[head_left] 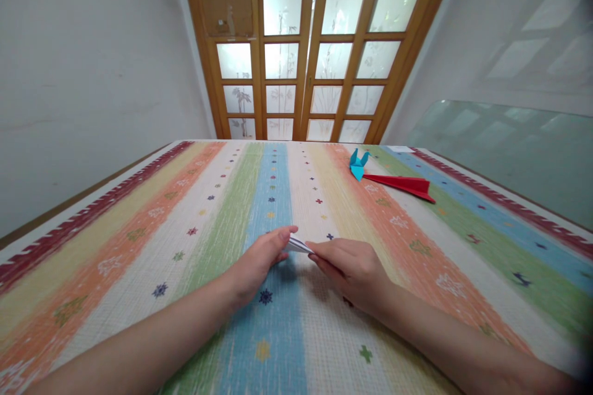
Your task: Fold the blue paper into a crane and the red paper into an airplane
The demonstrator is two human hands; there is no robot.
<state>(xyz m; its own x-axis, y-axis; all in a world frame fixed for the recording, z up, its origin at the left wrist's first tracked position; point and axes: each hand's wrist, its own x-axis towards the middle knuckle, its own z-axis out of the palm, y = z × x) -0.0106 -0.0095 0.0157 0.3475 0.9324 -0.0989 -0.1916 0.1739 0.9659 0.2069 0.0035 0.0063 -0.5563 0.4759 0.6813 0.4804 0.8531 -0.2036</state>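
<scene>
Near the middle of the striped, multicoloured woven tabletop (139, 241), a small folded white paper piece (299, 245) lies between both hands. The left hand (259, 262) pinches its left end with fingertips pressed together; the right hand (354, 268) pinches its right end. Toward the far right edge rest a red folded paper plane (403, 185) and a blue folded paper figure (356, 165), just beside each other.

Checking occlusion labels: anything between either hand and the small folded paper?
Nothing visible. The left hand and right hand both pinch the white folded paper directly. The blue origami and red plane lie far off.
</scene>
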